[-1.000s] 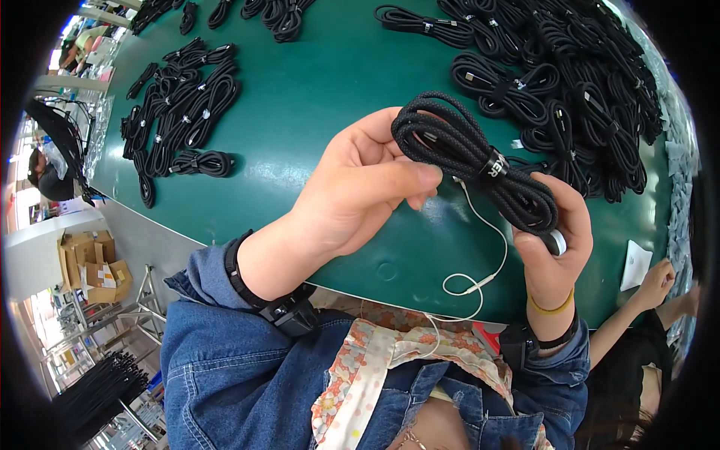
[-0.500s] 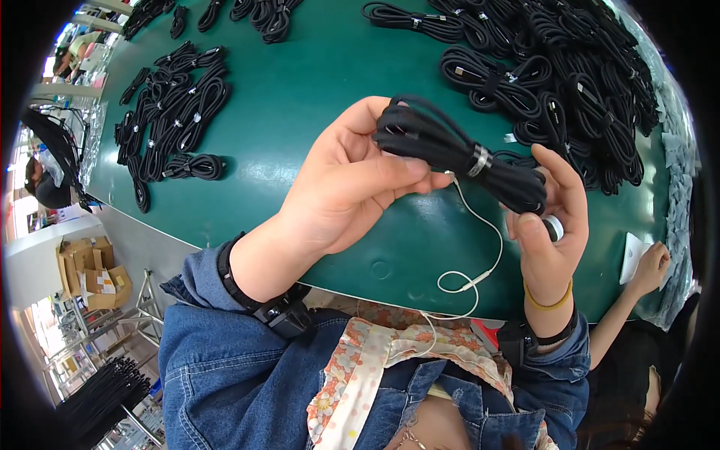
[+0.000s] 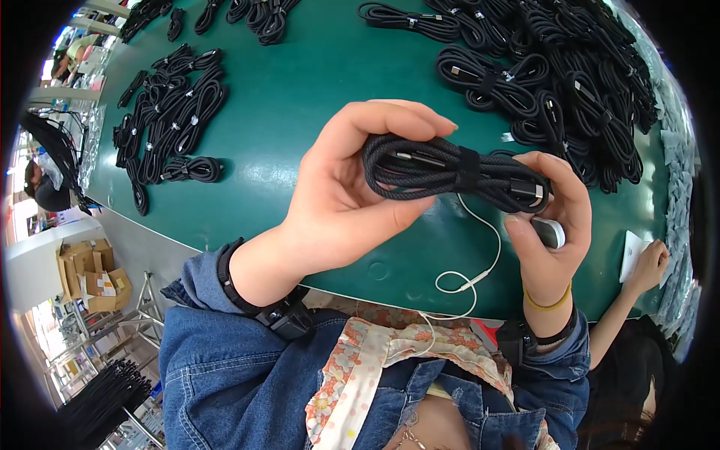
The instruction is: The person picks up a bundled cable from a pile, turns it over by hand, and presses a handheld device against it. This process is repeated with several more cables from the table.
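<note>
- Cardboard boxes (image 3: 88, 271), brown with pale labels, stand on the floor far left, below the green table (image 3: 300, 97).
- Bundles of black cable (image 3: 169, 124) lie in a loose group on the table's left part.
- Left hand (image 3: 352, 199) is curled around the left end of a coiled black cable (image 3: 450, 171), thumb beneath, fingers over the top.
- Right hand (image 3: 551, 232) pinches the coil's right end and also holds a small white device (image 3: 550, 231), with a thin white cord (image 3: 480, 262) hanging from it.
- Heap of black cables (image 3: 570, 82) covers the table's right part.
- White packet (image 3: 634, 251) lies far right under another person's hand (image 3: 652, 259).
- Compared with a second ago, the coil is held more level, and a black strap now wraps its middle.
</note>
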Tool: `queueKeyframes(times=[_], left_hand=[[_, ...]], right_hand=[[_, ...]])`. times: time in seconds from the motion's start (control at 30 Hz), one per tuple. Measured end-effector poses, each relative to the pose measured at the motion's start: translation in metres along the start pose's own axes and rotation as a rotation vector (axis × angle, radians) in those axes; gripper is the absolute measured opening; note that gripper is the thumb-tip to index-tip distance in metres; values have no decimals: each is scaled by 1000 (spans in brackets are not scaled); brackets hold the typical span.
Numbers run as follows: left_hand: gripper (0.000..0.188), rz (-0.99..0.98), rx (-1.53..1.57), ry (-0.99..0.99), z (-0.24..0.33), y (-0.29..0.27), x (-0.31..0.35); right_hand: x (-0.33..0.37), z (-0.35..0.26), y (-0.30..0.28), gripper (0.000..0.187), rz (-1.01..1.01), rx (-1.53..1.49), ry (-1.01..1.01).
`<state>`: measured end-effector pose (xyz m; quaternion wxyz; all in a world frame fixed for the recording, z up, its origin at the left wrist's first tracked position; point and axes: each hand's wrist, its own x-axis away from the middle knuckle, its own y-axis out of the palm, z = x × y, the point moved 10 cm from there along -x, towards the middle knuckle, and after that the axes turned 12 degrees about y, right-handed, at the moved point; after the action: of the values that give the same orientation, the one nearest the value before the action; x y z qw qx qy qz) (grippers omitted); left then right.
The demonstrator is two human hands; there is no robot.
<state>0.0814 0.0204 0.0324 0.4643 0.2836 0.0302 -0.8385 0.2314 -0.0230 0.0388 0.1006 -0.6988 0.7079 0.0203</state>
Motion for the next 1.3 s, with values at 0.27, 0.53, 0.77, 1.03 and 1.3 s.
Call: queueKeyframes(times=[0.27, 0.53, 0.77, 1.03, 1.3], left_hand=[[47, 21, 28, 67, 6, 4, -1], [46, 7, -6, 76, 7, 5, -1], [43, -93, -139, 118, 9, 9, -1], [34, -232, -325, 202, 9, 23, 1], [37, -19, -100, 12, -6, 9, 0]], right_hand=[[1, -9, 0, 48, 4, 20, -102], [1, -12, 0, 47, 9, 45, -146], [1, 7, -3, 44, 10, -158, 84], [-1, 31, 6, 42, -27, -149, 370], [-1, 10, 5, 45, -37, -40, 185]])
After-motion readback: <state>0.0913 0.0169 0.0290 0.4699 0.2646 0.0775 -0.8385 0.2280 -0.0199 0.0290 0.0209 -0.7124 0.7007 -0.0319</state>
